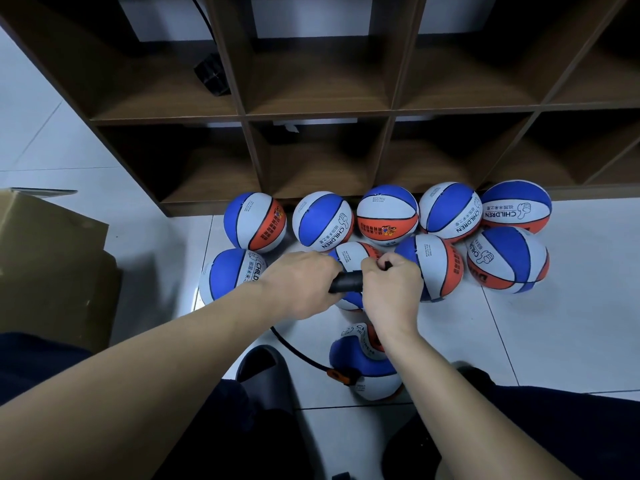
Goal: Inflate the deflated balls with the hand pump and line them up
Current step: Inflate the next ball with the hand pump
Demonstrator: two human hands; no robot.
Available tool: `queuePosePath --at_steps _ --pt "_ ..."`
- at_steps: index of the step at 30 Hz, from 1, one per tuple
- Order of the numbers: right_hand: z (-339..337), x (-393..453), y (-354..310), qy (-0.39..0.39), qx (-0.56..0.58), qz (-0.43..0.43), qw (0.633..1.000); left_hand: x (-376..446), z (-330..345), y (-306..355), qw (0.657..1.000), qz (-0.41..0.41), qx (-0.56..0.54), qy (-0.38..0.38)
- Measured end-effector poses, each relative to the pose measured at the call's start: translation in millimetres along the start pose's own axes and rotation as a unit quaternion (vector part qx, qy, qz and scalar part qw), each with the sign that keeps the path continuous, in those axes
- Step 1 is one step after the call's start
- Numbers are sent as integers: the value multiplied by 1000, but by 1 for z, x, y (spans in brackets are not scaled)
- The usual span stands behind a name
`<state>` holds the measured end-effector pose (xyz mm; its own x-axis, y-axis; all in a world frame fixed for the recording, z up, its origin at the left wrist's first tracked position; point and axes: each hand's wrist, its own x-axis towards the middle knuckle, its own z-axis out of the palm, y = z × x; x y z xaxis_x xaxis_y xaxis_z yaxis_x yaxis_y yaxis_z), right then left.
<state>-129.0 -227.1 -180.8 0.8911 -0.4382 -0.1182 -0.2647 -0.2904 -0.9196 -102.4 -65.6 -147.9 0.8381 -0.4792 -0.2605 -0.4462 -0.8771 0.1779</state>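
Note:
My left hand and my right hand both grip the black pump handle, side by side. A black hose curves from under my hands down to an orange connector on a partly flat blue, white and orange ball between my feet. Several round balls of the same colours stand in two rows on the floor: a back row along the shelf foot, and a front row partly hidden by my hands.
A dark wooden cubby shelf stands behind the balls, with a black object in one upper cell. A cardboard box sits at the left. My grey slipper rests left of the hose. White floor tiles lie at the right.

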Motion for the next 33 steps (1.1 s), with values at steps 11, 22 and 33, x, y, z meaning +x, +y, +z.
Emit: queuePosePath --at_steps 11,22,33 --pt "-18 19 0 -36 -22 15 999 2 -1 -4 1000 0 -19 -5" --pt "-41 37 14 23 8 91 996 2 -6 -17 999 0 33 -7" --pt "-5 -2 0 -4 -3 47 999 0 -2 3 1000 6 16 -1"
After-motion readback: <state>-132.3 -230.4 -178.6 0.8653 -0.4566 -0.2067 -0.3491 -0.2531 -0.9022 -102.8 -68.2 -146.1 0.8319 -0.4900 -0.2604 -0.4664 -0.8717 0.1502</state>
